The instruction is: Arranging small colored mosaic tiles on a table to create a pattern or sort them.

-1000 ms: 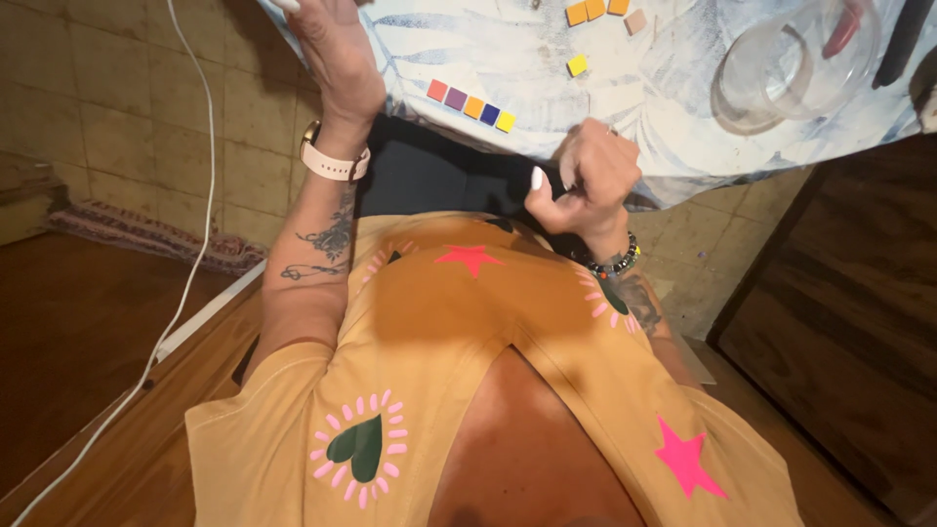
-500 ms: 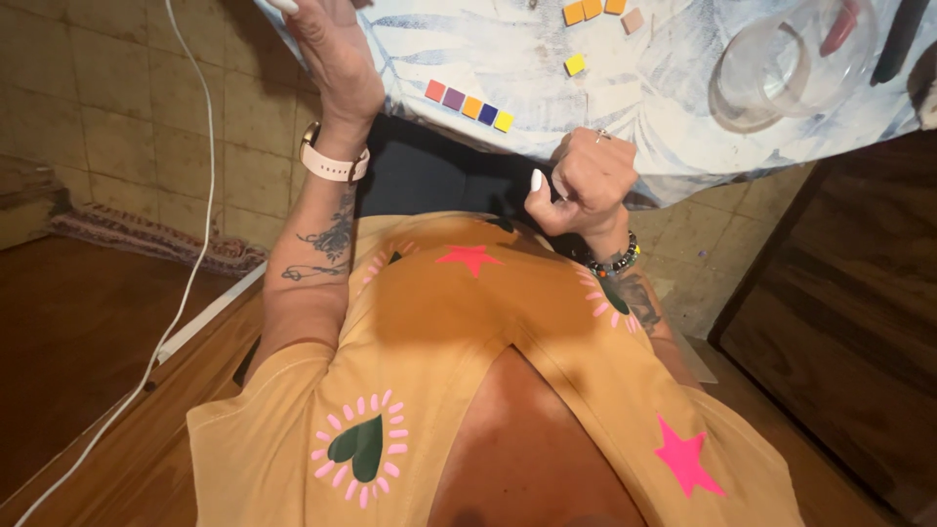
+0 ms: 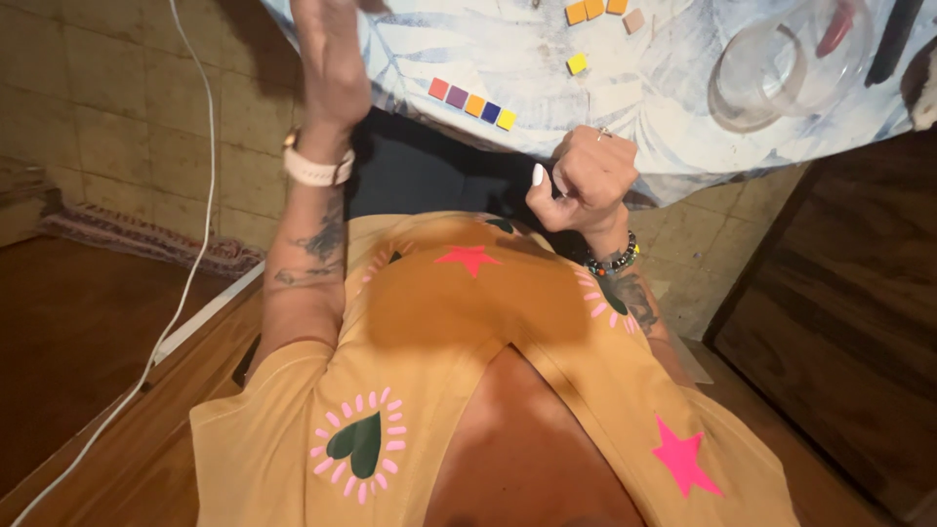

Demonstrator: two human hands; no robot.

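My left hand (image 3: 332,59) reaches up onto the table, which is covered by a pale blue leaf-print cloth (image 3: 508,49). Its fingers are cut off by the top of the view, and a white watch band sits on the wrist. My right hand (image 3: 584,181) is curled into a fist at the table's near edge, with a bead bracelet on the wrist; nothing shows inside it. Between the hands a row of coloured square tiles (image 3: 471,102) lies on the cloth. A single yellow tile (image 3: 577,64) and some orange tiles (image 3: 586,11) lie farther in.
A clear glass bowl (image 3: 781,63) stands on the table at the right. A white cable (image 3: 190,254) hangs down at the left over the tiled floor. A dark wooden cabinet (image 3: 849,322) stands at the right. My orange shirt fills the lower view.
My right fist has turned a little and stays at the table edge. My left hand has hardly moved.
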